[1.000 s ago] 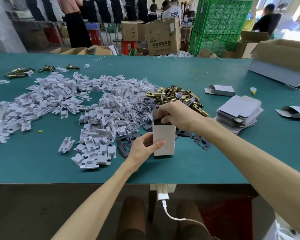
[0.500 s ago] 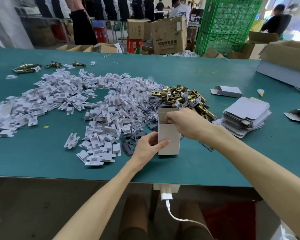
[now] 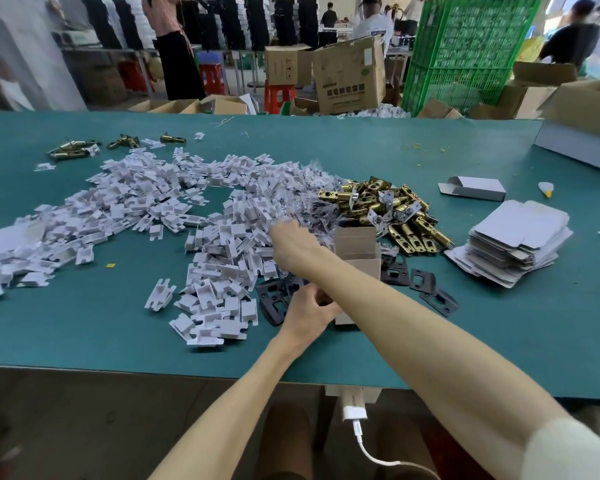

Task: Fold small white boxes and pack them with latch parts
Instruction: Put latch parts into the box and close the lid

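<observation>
Packing step; your left hand [image 3: 309, 308] grips box [image 3: 355, 249], top open, near table [image 3: 84, 323] front edge; right hand [image 3: 290, 242] over white inserts [image 3: 229, 237], grasp blurred, cannot tell; next: pinch one insert.

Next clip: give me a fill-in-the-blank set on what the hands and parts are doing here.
1. The left hand grips the small box, whose top is ____.
2. The right hand reaches into the pile of ____ inserts.
3. The flat box blanks lie to the ____ of the brass latches.
Missing: open; white; right.
</observation>
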